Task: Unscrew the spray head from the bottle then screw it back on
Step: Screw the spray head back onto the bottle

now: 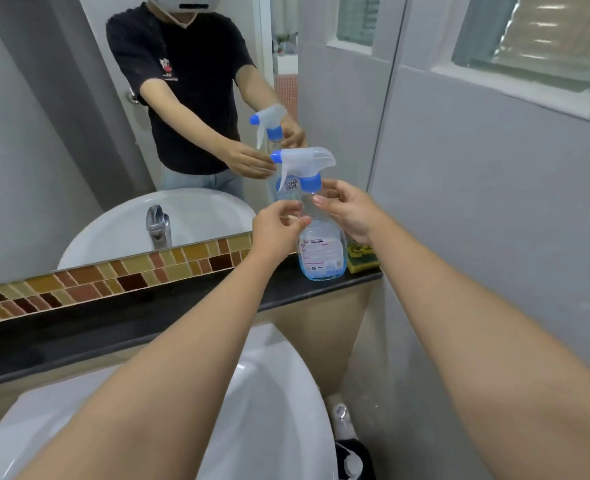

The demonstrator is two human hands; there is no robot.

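Both forearms reach over the white sink (pixel 279 393) toward my bottle (pixel 321 251), clear with a pale blue base, standing on the dark ledge (pixel 148 317) just beside a yellow sponge (pixel 363 259). Its white spray head (pixel 304 161) sits on a blue collar (pixel 310 182). My left hand (pixel 276 225) and right hand (pixel 347 209) curl loosely at the neck, 2 thumbs touching it, nothing gripped.

Both arms outstretched, left hand (pixel 274 225) and right hand (pixel 347 211) half-curled.
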